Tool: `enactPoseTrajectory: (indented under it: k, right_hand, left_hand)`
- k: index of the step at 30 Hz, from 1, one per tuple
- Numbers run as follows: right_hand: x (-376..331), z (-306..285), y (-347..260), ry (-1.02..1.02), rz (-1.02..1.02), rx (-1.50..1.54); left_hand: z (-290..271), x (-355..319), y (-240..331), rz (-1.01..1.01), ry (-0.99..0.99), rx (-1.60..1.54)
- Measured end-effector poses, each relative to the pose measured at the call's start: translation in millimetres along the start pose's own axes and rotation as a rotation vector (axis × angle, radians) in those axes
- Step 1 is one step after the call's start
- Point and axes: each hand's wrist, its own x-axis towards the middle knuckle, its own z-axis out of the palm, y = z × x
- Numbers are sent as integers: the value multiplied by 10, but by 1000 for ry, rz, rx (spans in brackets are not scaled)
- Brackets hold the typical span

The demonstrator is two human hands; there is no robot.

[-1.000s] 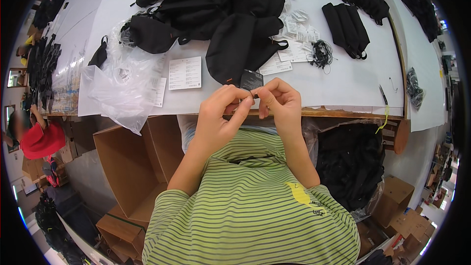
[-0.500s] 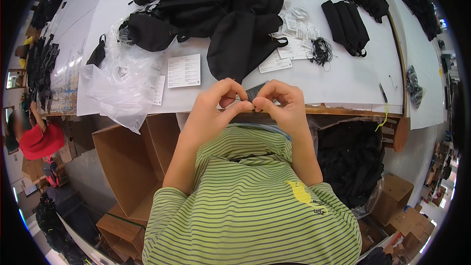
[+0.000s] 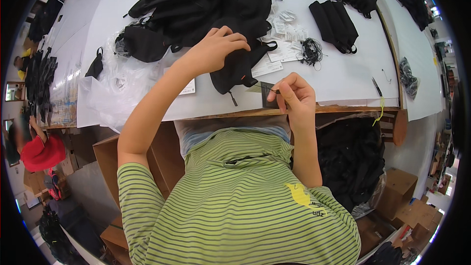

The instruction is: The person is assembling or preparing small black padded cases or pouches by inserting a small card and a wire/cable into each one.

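Note:
My right hand point(image 3: 297, 97) is near the table's front edge, thumb and fingers pinched on a thin black cord point(image 3: 273, 90). The cord runs left toward a black fabric bag point(image 3: 230, 74). Just left of those fingers is a dark rectangular tag point(image 3: 267, 94); whether the cord passes through it I cannot tell. My left hand point(image 3: 218, 49) is raised over the bag, its fingers bent and apart, with the thumb mostly hidden. The bag has a small orange tab, and a zipper pull point(image 3: 233, 100) hangs at its near end.
More black bags point(image 3: 196, 7) are heaped behind. White printed tags point(image 3: 289, 34) and a tangle of black cords point(image 3: 310, 51) lie right of them. Clear plastic point(image 3: 108, 93) is at left, snips point(image 3: 377, 87) at right. Below are a carton point(image 3: 110, 159) and a bin of black goods point(image 3: 351, 162).
My left hand has parted from the right and risen up and left over the bag. My right hand stays pinched. The bag's near end now shows its orange tab and zipper pull.

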Motion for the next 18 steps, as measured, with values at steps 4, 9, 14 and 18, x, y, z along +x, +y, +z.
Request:
enactPoseTrajectory:
  k: [4, 9, 14, 18]
  right_hand:
    - [-31, -207, 6, 96, -50, 6]
    - [5, -383, 4, 142, -65, 2]
    - [43, -463, 39, 179, -55, -44]
    - [36, -466, 73, 175, -26, -51]
  left_hand:
    - [-45, -7, -115, -28, 140, 125]
    - [-132, -279, -216, -20, 347, 267]
    - [-31, -449, -189, -35, 300, 110]
    - [60, -466, -39, -76, 377, 88]
